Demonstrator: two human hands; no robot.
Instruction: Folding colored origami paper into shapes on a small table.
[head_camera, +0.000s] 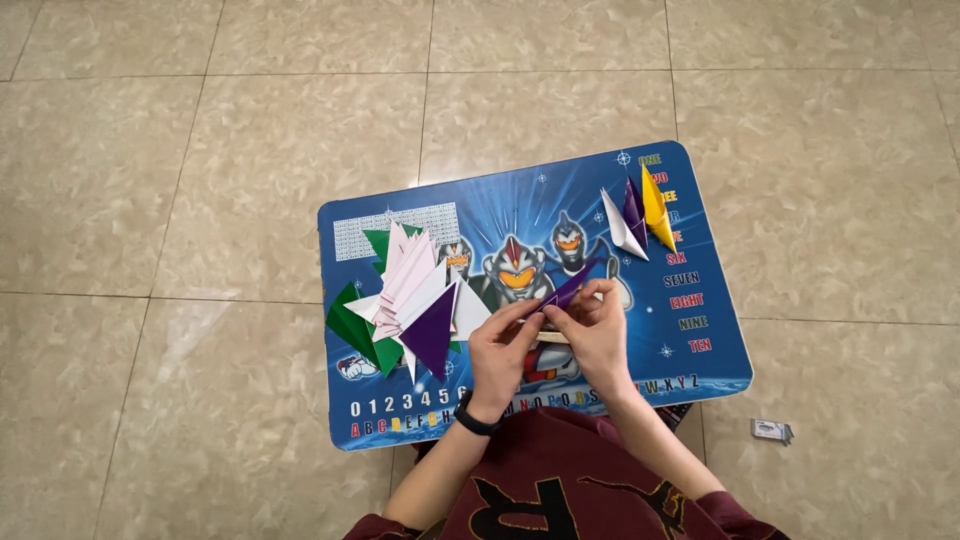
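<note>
Both my hands pinch a purple folded paper piece (563, 293) above the middle of a small blue printed table (700, 360). My left hand (503, 350), with a black band on its wrist, grips the paper's lower left end. My right hand (598, 330) holds the paper's right side, fingers curled over it. A thin pale stick-like strip shows between the two hands.
A pile of folded paper triangles (415, 300) in pink, white, green and purple lies on the table's left side. Three folded pieces (638, 215), white, purple and yellow, sit at the table's far right. Beige floor tiles surround it; a small wrapper (772, 431) lies at right.
</note>
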